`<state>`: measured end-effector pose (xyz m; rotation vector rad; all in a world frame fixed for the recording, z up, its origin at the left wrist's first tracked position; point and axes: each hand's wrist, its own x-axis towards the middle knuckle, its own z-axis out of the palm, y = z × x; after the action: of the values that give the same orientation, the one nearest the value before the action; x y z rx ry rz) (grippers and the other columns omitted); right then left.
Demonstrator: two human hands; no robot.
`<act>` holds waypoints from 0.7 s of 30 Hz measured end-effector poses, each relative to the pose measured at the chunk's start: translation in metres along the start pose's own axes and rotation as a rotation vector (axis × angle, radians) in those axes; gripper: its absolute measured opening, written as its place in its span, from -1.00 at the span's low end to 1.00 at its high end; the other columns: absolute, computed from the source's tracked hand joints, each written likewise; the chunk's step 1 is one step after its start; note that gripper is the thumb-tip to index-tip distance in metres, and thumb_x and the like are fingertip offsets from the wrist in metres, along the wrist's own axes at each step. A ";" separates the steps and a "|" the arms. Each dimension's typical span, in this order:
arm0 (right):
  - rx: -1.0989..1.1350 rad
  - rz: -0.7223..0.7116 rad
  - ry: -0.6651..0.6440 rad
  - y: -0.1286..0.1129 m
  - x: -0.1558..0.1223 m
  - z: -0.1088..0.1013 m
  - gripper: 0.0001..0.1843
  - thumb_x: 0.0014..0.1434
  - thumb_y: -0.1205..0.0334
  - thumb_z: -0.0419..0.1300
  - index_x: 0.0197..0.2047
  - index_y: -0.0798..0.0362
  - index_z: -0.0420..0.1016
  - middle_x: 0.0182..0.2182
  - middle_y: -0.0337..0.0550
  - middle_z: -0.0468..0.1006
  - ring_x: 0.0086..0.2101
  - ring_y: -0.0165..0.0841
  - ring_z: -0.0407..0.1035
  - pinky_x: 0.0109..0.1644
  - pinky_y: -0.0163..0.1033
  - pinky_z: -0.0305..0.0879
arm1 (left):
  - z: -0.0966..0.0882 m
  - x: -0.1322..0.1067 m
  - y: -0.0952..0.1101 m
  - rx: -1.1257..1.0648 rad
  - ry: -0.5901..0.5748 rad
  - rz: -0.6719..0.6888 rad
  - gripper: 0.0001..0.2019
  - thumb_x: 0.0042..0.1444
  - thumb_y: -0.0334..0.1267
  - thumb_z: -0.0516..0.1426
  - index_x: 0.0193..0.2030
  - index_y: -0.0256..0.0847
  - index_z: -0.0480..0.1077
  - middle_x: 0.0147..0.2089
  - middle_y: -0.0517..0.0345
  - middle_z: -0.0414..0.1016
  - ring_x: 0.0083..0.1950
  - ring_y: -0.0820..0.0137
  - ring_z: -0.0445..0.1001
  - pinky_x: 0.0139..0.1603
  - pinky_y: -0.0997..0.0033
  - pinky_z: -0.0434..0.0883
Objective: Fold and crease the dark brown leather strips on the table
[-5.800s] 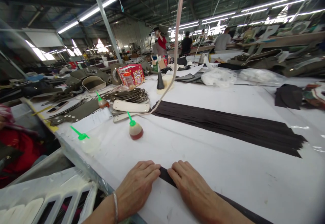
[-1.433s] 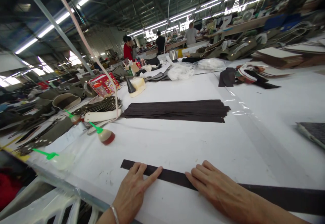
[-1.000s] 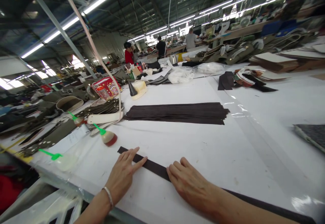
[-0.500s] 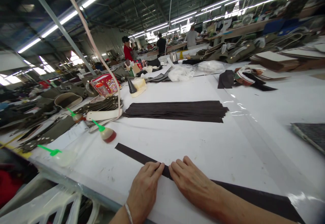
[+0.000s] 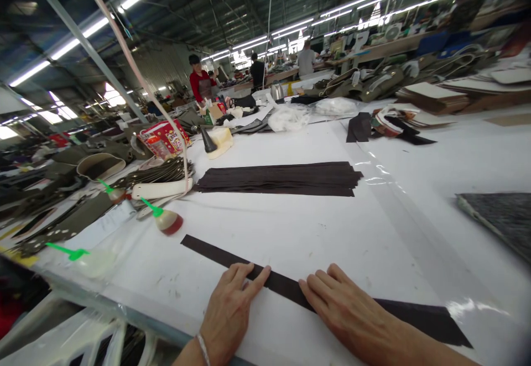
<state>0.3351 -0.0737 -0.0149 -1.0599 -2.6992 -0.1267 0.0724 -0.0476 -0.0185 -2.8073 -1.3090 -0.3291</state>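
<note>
A long dark brown strip point(image 5: 286, 288) runs slantwise over the white tabletop, narrow at its left end and wider past my right forearm. My left hand point(image 5: 231, 299) rests with its fingers apart, the fingertips touching the narrow part. Farther right along the strip, my right hand point(image 5: 336, 299) has its fingers bent together and closed on the edge; the thumb is mostly hidden. Beyond both hands lies a flat stack of similar dark strips point(image 5: 277, 178).
Left of the strip are green-tipped squeeze bottles point(image 5: 169, 222) and a pile of olive straps point(image 5: 153, 172). Plastic bags point(image 5: 289, 118), a dark scrap bundle point(image 5: 359, 127) and a grey pad point(image 5: 498, 217) also lie on the table point(image 5: 398, 255). Several people stand in the background.
My right hand has slid rightward along the strip, away from my left hand. The left fingers have spread from a pinch. The view has shifted slightly.
</note>
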 end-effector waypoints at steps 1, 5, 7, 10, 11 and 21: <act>0.008 0.010 -0.004 0.000 -0.004 -0.002 -0.67 0.11 0.61 0.02 -0.08 0.16 0.34 -0.30 -0.13 0.32 -0.33 -0.27 0.20 -0.13 -0.09 0.15 | 0.000 0.000 0.000 0.009 0.003 0.004 -0.32 0.07 -0.62 -0.08 0.32 0.00 0.14 0.06 -0.03 0.33 0.03 0.21 0.31 0.02 0.12 0.45; 0.024 0.045 -0.013 0.003 -0.022 -0.009 -0.63 0.11 0.62 -0.02 -0.05 0.16 0.33 -0.27 -0.11 0.33 -0.32 -0.25 0.21 -0.08 -0.06 0.15 | 0.001 0.001 -0.001 0.028 0.016 0.010 -0.30 0.03 -0.63 -0.07 0.29 0.03 0.18 0.02 -0.02 0.34 0.00 0.21 0.33 -0.01 0.11 0.45; 0.027 0.056 -0.016 0.004 -0.028 -0.012 -0.60 0.09 0.64 -0.04 -0.04 0.16 0.33 -0.27 -0.10 0.33 -0.31 -0.24 0.21 -0.05 -0.03 0.13 | 0.001 0.001 -0.001 0.031 0.042 -0.006 -0.31 0.03 -0.64 -0.07 0.26 0.03 0.23 0.01 -0.02 0.32 0.00 0.20 0.33 -0.04 0.11 0.47; 0.034 0.074 -0.020 0.005 -0.034 -0.012 -0.57 0.09 0.66 -0.07 -0.04 0.14 0.33 -0.28 -0.11 0.33 -0.32 -0.25 0.21 -0.06 -0.04 0.12 | -0.002 0.007 0.009 0.028 0.170 -0.043 -0.38 0.05 -0.64 -0.10 0.16 0.01 0.35 0.11 -0.05 0.24 0.08 0.14 0.28 -0.04 0.05 0.45; 0.035 0.080 -0.023 0.005 -0.035 -0.011 -0.58 0.11 0.65 -0.06 -0.04 0.13 0.33 -0.28 -0.11 0.33 -0.32 -0.25 0.21 -0.08 -0.05 0.12 | -0.003 0.011 0.016 0.010 0.217 -0.050 -0.42 0.08 -0.64 -0.11 0.13 -0.02 0.37 0.14 -0.06 0.21 0.12 0.12 0.25 -0.01 0.02 0.44; 0.183 0.329 0.059 0.001 -0.026 -0.005 -0.74 0.11 0.43 0.18 -0.10 0.06 0.34 -0.27 -0.18 0.39 -0.28 -0.22 0.22 -0.17 -0.11 0.03 | 0.008 0.045 0.075 -0.470 0.117 0.004 -0.63 0.19 -0.53 -0.05 0.11 -0.24 0.30 -0.05 -0.04 0.38 -0.04 0.25 0.36 -0.02 0.15 0.45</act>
<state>0.3547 -0.0909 -0.0162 -1.3953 -2.3903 0.1412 0.1590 -0.0619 -0.0124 -3.0896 -1.3490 -0.8930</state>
